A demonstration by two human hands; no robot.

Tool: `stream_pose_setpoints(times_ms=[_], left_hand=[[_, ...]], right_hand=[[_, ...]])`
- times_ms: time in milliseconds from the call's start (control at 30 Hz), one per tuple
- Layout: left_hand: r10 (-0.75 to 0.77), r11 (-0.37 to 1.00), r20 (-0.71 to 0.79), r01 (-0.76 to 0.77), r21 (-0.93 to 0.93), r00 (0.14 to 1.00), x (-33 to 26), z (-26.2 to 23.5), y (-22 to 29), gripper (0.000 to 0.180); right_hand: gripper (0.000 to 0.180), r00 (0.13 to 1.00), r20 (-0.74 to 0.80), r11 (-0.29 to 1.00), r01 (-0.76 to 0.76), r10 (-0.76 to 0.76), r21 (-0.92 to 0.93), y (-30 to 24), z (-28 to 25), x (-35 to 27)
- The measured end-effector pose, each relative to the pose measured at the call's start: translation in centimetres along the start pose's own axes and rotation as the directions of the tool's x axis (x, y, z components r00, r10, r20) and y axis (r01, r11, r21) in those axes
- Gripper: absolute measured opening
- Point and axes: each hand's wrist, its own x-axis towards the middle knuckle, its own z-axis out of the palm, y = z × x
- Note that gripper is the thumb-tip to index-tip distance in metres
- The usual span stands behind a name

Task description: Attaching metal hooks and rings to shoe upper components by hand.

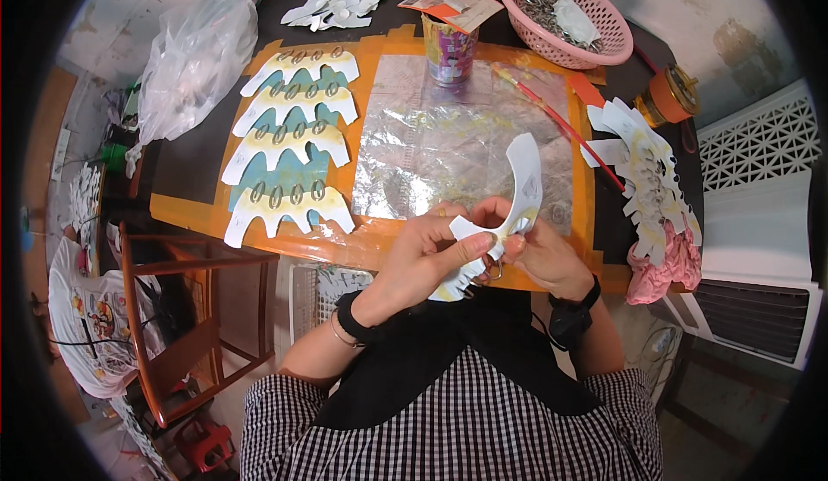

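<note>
Close to my body, past the table's near edge, a curved white paper cutout [524,175] with scalloped edges is held up in both hands. My left hand [423,252] is closed on it, thumb pressed flat on the paper. My right hand [552,257] pinches the same piece near its middle, fingertips almost meeting the left thumb. Beneath the fingertips a small metal ring [497,269] shows; how it joins the paper is hidden. To the left lie several yellow-smeared white cutouts [289,209] in a column, each with oval metal rings along it.
A plastic-covered work sheet [405,153] edged in orange tape spans the table. A purple cup [450,54], a pink basket [608,41] of metal pieces and a red stick [569,125] lie beyond my hands. Finished-looking cutouts [642,179] pile up at right; a wooden chair [185,326] stands left.
</note>
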Motion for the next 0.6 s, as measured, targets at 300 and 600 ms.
stream_pose_setpoints(times_ms=[300, 600], left_hand=[[0.042, 0.977, 0.166, -0.075, 0.198, 0.985, -0.7, -0.7, 0.6, 0.027], [0.172, 0.905, 0.009, -0.161, 0.395, 0.985, -0.4, -1.4, 0.4, 0.026]], right_hand=[[0.1, 0.961, 0.266, 0.994, -0.049, 0.073, -0.093, -0.8, -1.5, -0.7], [0.064, 1.0, -0.016, 0.994, 0.026, -0.027, -0.106, -1.6, -0.3, -2.0]])
